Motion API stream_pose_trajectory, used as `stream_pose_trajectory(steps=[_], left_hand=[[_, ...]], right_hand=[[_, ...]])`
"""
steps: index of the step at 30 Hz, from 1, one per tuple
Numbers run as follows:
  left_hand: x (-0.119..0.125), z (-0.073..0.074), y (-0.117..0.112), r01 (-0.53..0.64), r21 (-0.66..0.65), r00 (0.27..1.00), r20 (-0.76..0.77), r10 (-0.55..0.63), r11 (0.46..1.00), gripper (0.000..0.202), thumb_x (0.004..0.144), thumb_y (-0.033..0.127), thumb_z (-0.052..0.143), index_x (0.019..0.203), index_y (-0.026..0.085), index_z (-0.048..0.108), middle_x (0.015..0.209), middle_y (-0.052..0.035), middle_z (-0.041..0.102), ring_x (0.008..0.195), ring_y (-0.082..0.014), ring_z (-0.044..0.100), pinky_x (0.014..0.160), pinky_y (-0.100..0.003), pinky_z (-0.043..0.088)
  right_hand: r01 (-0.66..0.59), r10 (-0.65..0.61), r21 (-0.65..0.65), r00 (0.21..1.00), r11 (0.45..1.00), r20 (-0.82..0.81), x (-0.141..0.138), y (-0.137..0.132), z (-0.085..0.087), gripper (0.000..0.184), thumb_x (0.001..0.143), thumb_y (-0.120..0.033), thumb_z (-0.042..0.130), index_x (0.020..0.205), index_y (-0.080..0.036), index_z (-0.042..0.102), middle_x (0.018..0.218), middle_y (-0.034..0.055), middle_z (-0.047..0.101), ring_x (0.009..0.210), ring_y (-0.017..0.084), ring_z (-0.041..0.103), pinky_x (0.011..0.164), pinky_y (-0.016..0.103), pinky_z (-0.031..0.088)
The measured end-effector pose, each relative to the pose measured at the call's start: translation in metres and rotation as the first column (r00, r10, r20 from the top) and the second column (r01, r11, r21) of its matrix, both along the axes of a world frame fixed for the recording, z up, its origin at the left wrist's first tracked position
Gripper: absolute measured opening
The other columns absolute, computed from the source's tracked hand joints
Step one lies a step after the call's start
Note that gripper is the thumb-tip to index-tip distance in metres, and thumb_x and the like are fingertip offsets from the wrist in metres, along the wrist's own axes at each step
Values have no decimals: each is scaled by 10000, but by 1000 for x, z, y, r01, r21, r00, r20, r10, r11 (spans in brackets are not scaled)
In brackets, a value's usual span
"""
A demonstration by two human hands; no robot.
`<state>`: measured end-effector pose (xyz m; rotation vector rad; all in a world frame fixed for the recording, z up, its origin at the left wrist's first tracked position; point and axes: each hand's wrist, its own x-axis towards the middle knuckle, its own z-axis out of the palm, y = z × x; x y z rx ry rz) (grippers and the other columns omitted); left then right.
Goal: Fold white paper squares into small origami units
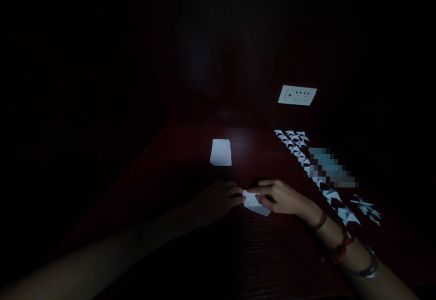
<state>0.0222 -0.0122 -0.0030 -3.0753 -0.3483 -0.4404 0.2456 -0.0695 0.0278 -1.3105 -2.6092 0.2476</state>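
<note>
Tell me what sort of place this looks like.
Probably a dim indoor room, at a desk or table against a wall: there's a white wall socket, a dark reddish tabletop and a neat paper stack.

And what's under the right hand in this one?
The right hand's fingertips rest on a folded white paper, whose left part and lower flap show, with the dark red table below. The rest of the paper and the tabletop beneath the palm are covered, so I can't tell.
</note>
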Motion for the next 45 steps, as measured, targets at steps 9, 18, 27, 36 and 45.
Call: stream_pose_trajectory(steps=[9, 18, 27, 36, 45], left_hand=[[-6, 1, -1, 32, 4, 999, -5, -32, 999, 382, 833, 125, 430, 1198, 231, 391, 1220, -26, 454, 1128, -188, 364, 909, -351, 309], [-8, -3, 1, 39, -21, 999, -29, -40, 999, 423, 843, 117, 410, 1241, 242, 339, 1281, -9, 398, 1216, -176, 265, 942, -364, 283], [-5, -7, 3, 56, -8, 998, 17, -56, 998, 409, 838, 119, 426, 1222, 252, 375, 1240, -25, 434, 1160, -202, 333, 920, -379, 314], [-6, 0, -5, 12, -47, 999, 48, -10, 999, 345, 853, 150, 427, 1190, 216, 407, 1187, -56, 463, 1076, -182, 426, 878, -337, 360], [-1, 3, -6, -19, -82, 998, 57, 23, 996, 250, 856, 141, 403, 1086, 184, 493, 1103, -48, 509, 1009, -164, 462, 851, -315, 388]], right_hand=[[-15, 14, 42, 1000, 999, 4, 8, 1, 0, 335, 804, -165, 421, 1104, -221, 557, 801, 34, 575, 686, 123, 536, 634, 218, 390], [-15, 15, 29, 1000, 999, -4, 20, -2, 3, 335, 798, -157, 432, 1101, -220, 563, 784, 29, 566, 660, 114, 531, 613, 215, 389], [9, -9, 35, 1000, 999, 0, 20, 0, -1, 310, 799, -159, 431, 1068, -208, 577, 838, 43, 572, 711, 132, 554, 646, 234, 414], [-7, 14, 102, 998, 995, -65, 9, -1, 1, 317, 812, -205, 455, 1116, -245, 535, 918, 47, 530, 837, 159, 508, 774, 314, 407], [-98, 104, 52, 985, 994, -139, 1, 0, -7, 376, 791, -70, 422, 1118, -221, 533, 963, 53, 525, 890, 150, 508, 781, 280, 439]])
